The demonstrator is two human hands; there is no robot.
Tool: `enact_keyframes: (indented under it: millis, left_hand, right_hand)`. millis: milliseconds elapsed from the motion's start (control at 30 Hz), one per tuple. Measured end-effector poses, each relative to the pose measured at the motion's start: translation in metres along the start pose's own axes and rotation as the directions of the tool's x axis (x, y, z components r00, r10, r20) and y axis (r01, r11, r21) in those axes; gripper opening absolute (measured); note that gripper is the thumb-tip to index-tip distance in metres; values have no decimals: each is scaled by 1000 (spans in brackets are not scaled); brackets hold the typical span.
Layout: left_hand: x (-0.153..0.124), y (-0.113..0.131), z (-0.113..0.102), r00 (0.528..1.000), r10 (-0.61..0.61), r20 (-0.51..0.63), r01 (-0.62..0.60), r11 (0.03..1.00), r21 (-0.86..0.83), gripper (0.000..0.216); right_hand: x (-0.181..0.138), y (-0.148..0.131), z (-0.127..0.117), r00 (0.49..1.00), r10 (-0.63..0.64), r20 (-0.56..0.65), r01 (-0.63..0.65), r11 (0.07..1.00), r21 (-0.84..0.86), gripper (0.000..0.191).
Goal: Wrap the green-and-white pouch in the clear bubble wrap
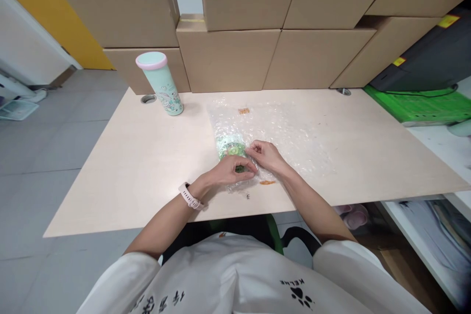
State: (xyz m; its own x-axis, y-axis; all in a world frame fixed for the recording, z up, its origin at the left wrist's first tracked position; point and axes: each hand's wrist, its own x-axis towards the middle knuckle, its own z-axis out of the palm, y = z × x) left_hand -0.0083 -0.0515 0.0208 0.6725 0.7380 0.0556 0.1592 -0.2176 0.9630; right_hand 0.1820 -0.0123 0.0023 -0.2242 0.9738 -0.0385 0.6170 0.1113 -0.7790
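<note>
A sheet of clear bubble wrap (294, 137) lies spread over the middle of the table. Its left part is folded over a flat green item with a printed pattern (233, 149), whose kind I cannot make out through the plastic. My left hand (231, 170) rests across the lower part of this bundle, thumb and fingers curved together at the wrap. Just to the right, my right hand (268, 156) has its fingers curled and pinches the bubble wrap at the bundle's right side. A pale pink watch band (190, 196) is on my left wrist.
A mint tumbler with a pink lid (160, 83) stands at the back left. Stacked cardboard boxes (228, 61) line the table's rear edge. Orange marks (267, 182) show near the wrap. At the right are a green plastic object (423, 105) and a dark case (423, 54).
</note>
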Motion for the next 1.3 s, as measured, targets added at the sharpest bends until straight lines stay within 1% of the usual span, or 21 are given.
enact_keyframes:
  millis: [67, 100, 133, 200, 233, 267, 300, 333, 400, 467, 533, 600, 667, 733, 800, 900, 1000, 1100, 1200, 1233, 1300]
  left_hand:
    - [0, 1, 0, 988, -18, -156, 5, 997, -83, 17]
    - [0, 1, -1, 956, -35, -290, 3, 994, -111, 17]
    - [1, 1, -4, 896, -59, -441, 6, 993, -121, 17]
    - [1, -2, -12, 715, -120, -689, 76, 993, -95, 13]
    - [1, -4, -17, 626, -147, -766, 150, 986, -68, 10]
    - [0, -6, -22, 557, -168, -814, 238, 971, -37, 10]
    - [0, -8, -27, 516, -185, -836, 326, 945, -7, 14]
    - [-1, -10, -31, 503, -203, -840, 400, 916, 18, 19]
    - [-3, -13, -36, 529, -260, -808, 482, 876, 33, 30]
    - [-4, -13, -37, 581, -341, -739, 482, 876, -25, 37]
    - [-3, -13, -36, 616, -405, -676, 418, 895, -154, 43]
    - [-1, -10, -36, 623, -456, -636, 318, 890, -327, 48]
    - [1, -6, -39, 629, -493, -601, 206, 852, -482, 50]
    - [3, -3, -41, 658, -495, -568, 99, 804, -586, 52]
    - [3, 0, -42, 715, -452, -534, 9, 769, -639, 52]
    - [3, 2, -36, 820, -331, -467, -60, 762, -645, 44]
    - [0, 4, -21, 900, -194, -390, -52, 842, -537, 32]
    - [-2, 6, -5, 938, -46, -343, -45, 966, -254, 25]
    - [-3, 5, 4, 956, 84, -281, -58, 993, 99, 30]
    - [-3, 4, 6, 961, 115, -253, -68, 980, 189, 33]
    - [-2, 1, 8, 969, 156, -193, -90, 945, 313, 38]
  right_hand:
    - [1, 0, 0, 1000, 5, 2, -4, 1000, -30, 23]
    - [1, 0, 0, 1000, 9, -3, -9, 998, -55, 22]
    - [1, -1, 0, 1000, 12, -12, -13, 996, -89, 20]
    - [0, -4, 1, 999, 16, -32, -21, 986, -168, 19]
    - [-1, -5, 1, 999, 17, -43, -26, 978, -206, 19]
    - [-2, -8, 2, 998, 17, -58, -30, 970, -240, 17]
    - [-4, -10, 2, 997, 11, -76, -31, 963, -267, 14]
    - [-5, -12, 2, 995, -8, -97, -21, 957, -289, 10]
    - [-8, -16, 1, 989, -79, -122, 35, 944, -328, 4]
    - [-9, -18, 1, 981, -171, -96, 126, 926, -357, 10]
    - [-9, -17, 0, 972, -232, -35, 206, 914, -350, 17]
    - [-8, -14, -1, 971, -241, 15, 234, 927, -292, 19]
    - [-7, -11, -2, 979, -202, 38, 206, 961, -183, 17]
    - [-7, -8, -2, 988, -141, 61, 142, 990, -18, 14]
    - [-6, -8, -1, 990, -83, 112, 61, 980, 187, 16]
    - [-5, -10, 0, 971, -47, 233, -73, 874, 480, 23]
    - [-3, -10, 0, 957, -22, 290, -166, 779, 604, 25]
    - [-3, -6, -3, 956, -35, 290, -135, 829, 543, 21]
    - [-3, -1, -10, 982, -48, 183, 1, 968, 250, 14]
    - [-4, 0, -13, 991, -43, 130, 30, 994, 106, 13]
    - [-5, 0, -21, 997, -30, 67, 40, 987, -158, 12]
